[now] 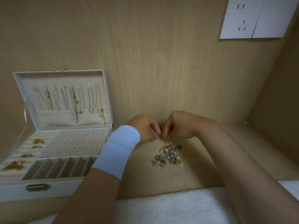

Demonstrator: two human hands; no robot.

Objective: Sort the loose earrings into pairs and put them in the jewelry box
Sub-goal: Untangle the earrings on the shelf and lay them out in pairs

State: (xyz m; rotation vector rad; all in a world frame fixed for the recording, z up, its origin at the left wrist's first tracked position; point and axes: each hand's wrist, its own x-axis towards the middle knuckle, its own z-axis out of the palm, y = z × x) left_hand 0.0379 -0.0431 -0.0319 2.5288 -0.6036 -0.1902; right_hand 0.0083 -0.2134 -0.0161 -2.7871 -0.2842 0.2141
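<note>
A white fleecy cloth [161,207] is lying along the near edge of the wooden surface [202,167]. Both forearms are reaching over it, and the left one is wearing a white wristband [118,151].

To the left, the jewelry box [16,190] is standing open, with a metal latch [37,187] showing on its front wall. Inside, a row of narrow divided compartments [64,167] is sitting nearest the front. Behind it, a perforated panel [74,143] is occupying the right part of the tray. Ring rolls [9,172] are occupying the left part and are holding several rings and gold pieces.

The pile of loose earrings [168,156] is lying on the wooden surface between the forearms, well apart from the box. One green earring [179,146] is lying just beside the pile's far right edge.

Just beyond the pile, the left hand [145,126] and the right hand [176,126] are meeting fingertip to fingertip. The fingers of both hands are curling inward and pinching a small piece [160,135] between them. The piece is too small to identify.

Farther back, the box lid [103,94] is standing upright, with necklaces [68,101] hanging inside it above a fabric pocket. A white wall socket [242,18] is showing on the wood-grain back panel [161,62] at the upper right.
</note>
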